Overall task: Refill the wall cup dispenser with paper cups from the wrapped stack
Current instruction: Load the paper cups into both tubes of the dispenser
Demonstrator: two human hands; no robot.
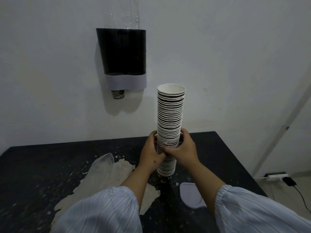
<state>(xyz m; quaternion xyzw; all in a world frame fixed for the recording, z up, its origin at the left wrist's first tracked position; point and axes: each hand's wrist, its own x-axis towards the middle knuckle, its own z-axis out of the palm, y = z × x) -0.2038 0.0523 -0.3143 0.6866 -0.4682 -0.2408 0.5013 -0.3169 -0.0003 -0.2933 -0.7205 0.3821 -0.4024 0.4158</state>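
Stack axis: stack of paper cups stands nearly vertical, long axis up-down, open mouths upward, top rim leaning very slightly right.
Stack location: above the dark table, right of and lower than the wall dispenser; whether its base touches the tabletop cannot be told.
Stack look: white rolled rims packed close, dark printed bands between them; top cup shows a white interior. No wrapper visible on the upper part.
Left hand: left hand curled round the stack's lower-middle from the left, gripping it.
Right hand: right hand wrapped round the same section from the right, thumb across the front (thumbs nearly meet).
Dispenser: black sleeve, open top, pale grey band at the bottom; one cup bottom pokes out beneath on the left side. Interior too dark to count contents.
Table, other: clear plastic sleeve lying crumpled left of the arms; pale grey flat lid-like piece lying right of the stack's base.
Sleeves: striped pale fabric on both forearms.
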